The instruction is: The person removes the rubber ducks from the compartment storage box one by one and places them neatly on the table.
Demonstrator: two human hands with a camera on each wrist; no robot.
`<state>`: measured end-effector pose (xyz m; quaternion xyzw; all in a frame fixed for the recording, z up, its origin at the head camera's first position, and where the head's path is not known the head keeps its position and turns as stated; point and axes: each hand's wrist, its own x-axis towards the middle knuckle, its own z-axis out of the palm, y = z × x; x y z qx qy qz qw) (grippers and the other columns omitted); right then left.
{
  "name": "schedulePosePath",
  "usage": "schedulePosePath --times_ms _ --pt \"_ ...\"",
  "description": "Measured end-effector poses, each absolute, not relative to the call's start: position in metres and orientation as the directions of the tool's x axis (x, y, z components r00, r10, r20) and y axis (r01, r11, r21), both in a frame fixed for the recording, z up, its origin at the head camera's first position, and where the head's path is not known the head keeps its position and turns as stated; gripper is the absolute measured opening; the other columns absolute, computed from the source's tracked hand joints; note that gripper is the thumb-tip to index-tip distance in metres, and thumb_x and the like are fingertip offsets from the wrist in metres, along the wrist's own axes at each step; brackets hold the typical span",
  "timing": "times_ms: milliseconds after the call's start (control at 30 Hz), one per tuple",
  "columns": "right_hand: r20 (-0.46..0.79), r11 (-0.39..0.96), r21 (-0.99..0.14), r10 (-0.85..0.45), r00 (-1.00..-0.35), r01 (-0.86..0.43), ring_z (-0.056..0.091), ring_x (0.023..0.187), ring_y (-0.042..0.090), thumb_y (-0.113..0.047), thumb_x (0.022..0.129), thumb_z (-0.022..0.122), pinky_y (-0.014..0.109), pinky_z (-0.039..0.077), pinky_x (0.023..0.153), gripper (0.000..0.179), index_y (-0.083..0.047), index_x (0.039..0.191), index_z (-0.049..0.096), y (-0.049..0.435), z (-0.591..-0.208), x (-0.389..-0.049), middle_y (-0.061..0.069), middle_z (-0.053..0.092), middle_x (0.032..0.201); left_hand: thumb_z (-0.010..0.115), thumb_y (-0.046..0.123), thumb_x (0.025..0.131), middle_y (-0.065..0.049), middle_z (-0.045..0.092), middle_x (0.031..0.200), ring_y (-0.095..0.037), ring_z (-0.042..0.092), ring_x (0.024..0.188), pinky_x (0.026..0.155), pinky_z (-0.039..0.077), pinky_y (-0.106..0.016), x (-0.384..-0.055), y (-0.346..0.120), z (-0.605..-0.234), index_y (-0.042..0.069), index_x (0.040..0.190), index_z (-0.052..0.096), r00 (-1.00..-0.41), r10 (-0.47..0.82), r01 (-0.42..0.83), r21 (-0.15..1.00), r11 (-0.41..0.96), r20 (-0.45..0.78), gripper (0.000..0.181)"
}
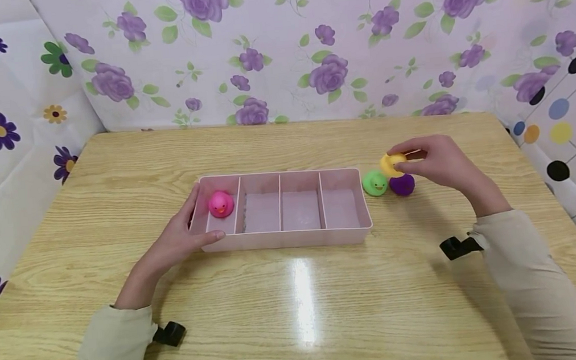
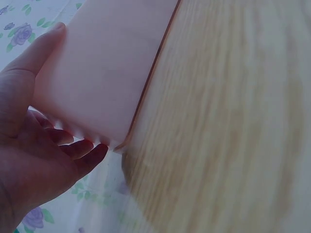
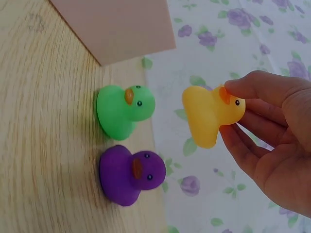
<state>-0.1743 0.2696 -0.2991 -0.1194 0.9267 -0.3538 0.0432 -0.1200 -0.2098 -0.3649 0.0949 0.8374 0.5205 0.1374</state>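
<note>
A yellow rubber duck [image 3: 204,114] is pinched by its head between the thumb and fingers of my right hand [image 1: 438,161], raised off the table. Below it on the wood sit a green rubber duck [image 3: 121,111] and a purple rubber duck [image 3: 129,174], side by side, just right of a pale pink divided box [image 1: 293,238]. In the box's leftmost compartment lies a pink rubber duck [image 1: 220,204]. My left hand [image 1: 177,235] grips the box's left end, thumb along the front wall and fingers round the end wall, as the left wrist view shows.
The wooden table [image 1: 258,308] carries the box near its middle. Flowered sheeting [image 1: 286,43] hangs behind the table's far edge, with patterned sheets at both sides. Each wrist wears a small black mount [image 1: 170,333].
</note>
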Motion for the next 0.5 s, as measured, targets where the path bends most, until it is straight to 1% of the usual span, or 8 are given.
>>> schedulePosePath --times_ms 167,367,500 --pt "-0.035 0.733 -0.663 -0.235 -0.971 -0.153 0.063 0.103 0.034 -0.021 0.091 0.068 0.016 0.048 0.072 0.037 -0.001 0.123 0.066 0.282 -0.302 -0.174 0.020 0.062 0.122 0.077 0.021 0.084 -0.015 0.004 0.160 -0.031 0.011 0.143 0.111 0.017 -0.055 -0.120 -0.211 -0.365 0.017 0.156 -0.005 -0.943 0.306 0.018 0.900 0.435 -0.129 0.109" --pt "-0.053 0.735 -0.666 -0.219 -0.974 -0.129 0.060 0.105 0.034 -0.022 0.094 0.065 0.014 0.048 0.072 0.039 0.000 0.126 0.063 0.297 -0.306 -0.175 0.022 0.059 0.126 0.077 0.023 0.084 -0.014 0.002 0.160 -0.032 0.009 0.144 0.111 0.017 -0.056 -0.119 -0.211 -0.365 0.021 0.156 -0.005 -0.943 0.303 0.015 0.895 0.446 -0.136 0.109" --pt "-0.075 0.745 -0.660 -0.201 -0.977 -0.103 0.059 0.107 0.034 -0.026 0.095 0.064 0.013 0.047 0.072 0.042 0.000 0.127 0.062 0.305 -0.307 -0.175 0.021 0.057 0.128 0.077 0.023 0.084 -0.014 0.002 0.160 -0.032 0.009 0.144 0.111 0.017 -0.056 -0.120 -0.211 -0.365 0.019 0.156 -0.005 -0.944 0.301 0.014 0.891 0.453 -0.138 0.110"
